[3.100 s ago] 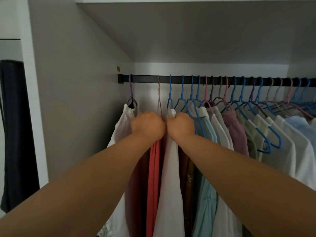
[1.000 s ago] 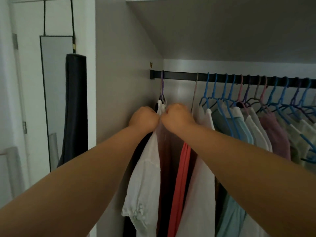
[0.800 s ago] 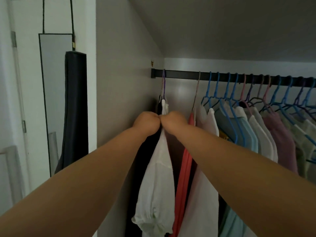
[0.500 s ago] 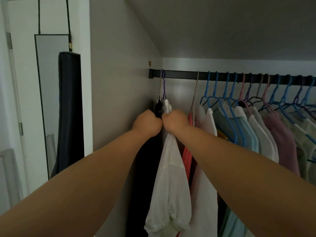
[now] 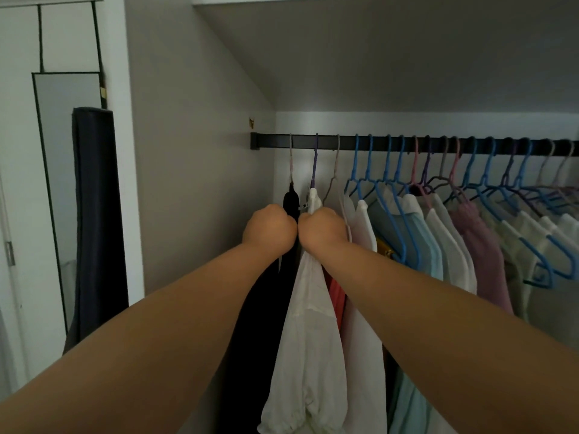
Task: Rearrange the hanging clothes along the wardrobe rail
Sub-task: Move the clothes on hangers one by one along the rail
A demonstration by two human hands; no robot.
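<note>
At the far left end of the rail point(image 5: 407, 147), both fists sit side by side, knuckles touching. Left hand point(image 5: 270, 226) is curled at the black garment point(image 5: 289, 208), right hand point(image 5: 324, 228) curled at the white blouse point(image 5: 308, 324); fingers are hidden behind the knuckles, so exactly what each one pinches, cloth or hanger shoulder, cannot be told. Black piece hangs on the leftmost hook, just beside the wall point(image 5: 194, 183). Blouse hangs on the purple hanger point(image 5: 314, 164) next along. Red garment point(image 5: 336, 296) and a pale pink one point(image 5: 363, 324) hang right behind the right wrist, then the packed run of blue hangers point(image 5: 388, 183) and shirts further right.

Risks, as I judge them:
- Pulling on cloth rather than hanger could slide the blouse off its shoulder, and it drops.
- Spreading the fists drives the black piece into the wall; hook may tilt or jump the rail.
- Shoving right crowds the blue hangers, hooks cross and tangle.
- Right forearm brushes the red and pink pieces and may drag them along unintended.
- Thin hooks twist easily, so garments may end up facing the wrong way.
</note>
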